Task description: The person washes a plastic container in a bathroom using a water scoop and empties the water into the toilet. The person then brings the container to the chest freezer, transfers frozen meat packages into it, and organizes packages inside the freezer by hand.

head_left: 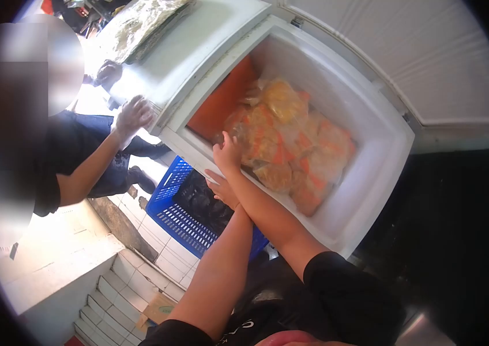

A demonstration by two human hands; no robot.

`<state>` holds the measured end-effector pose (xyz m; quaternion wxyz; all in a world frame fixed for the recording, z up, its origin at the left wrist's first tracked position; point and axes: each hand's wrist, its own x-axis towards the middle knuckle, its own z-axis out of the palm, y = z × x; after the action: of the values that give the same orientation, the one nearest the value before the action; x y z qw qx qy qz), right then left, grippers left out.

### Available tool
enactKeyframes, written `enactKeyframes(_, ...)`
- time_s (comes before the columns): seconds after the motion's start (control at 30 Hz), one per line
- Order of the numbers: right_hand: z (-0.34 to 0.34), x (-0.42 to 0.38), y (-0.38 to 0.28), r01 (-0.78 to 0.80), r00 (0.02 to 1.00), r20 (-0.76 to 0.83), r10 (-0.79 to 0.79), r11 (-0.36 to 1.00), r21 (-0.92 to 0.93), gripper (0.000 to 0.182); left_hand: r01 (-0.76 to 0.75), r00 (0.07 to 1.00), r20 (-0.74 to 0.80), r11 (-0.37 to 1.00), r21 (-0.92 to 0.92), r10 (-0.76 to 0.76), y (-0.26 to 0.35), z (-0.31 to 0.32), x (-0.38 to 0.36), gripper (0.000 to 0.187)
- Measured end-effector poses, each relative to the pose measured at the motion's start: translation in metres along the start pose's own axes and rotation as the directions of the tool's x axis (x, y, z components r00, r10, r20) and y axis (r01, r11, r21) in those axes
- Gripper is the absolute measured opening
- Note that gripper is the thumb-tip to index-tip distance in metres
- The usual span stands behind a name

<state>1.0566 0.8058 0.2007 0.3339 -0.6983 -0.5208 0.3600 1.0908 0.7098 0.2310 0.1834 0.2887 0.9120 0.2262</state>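
My right hand (228,153) is over the near left rim of an open white chest freezer (374,176), its fingers slightly apart beside the frozen bags. Nothing shows in its grip. Lower, my left hand (222,189) rests against the freezer's outer edge with fingers spread, partly behind my right forearm. Inside the freezer lie several clear plastic bags (282,101) with yellow and orange contents, blurred by haze. An orange panel (224,101) stands at the freezer's left inner side.
A blue basket (166,216) holding dark items is below the freezer. On the left, a co-worker's gloved hand (135,115) is at the freezer's corner. A plastic-wrapped bundle (140,26) lies on the white top. Tiled steps (109,297) are at lower left.
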Motion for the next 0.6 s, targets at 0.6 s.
enactKeyframes(0.6, -0.020, 0.098, 0.184, -0.017, 0.963, 0.220, 0.153, 0.854, -0.520, 0.068, 0.023, 0.997, -0.078, 0.988, 0.153, -0.011, 0.012, 0.003, -0.003, 0.067)
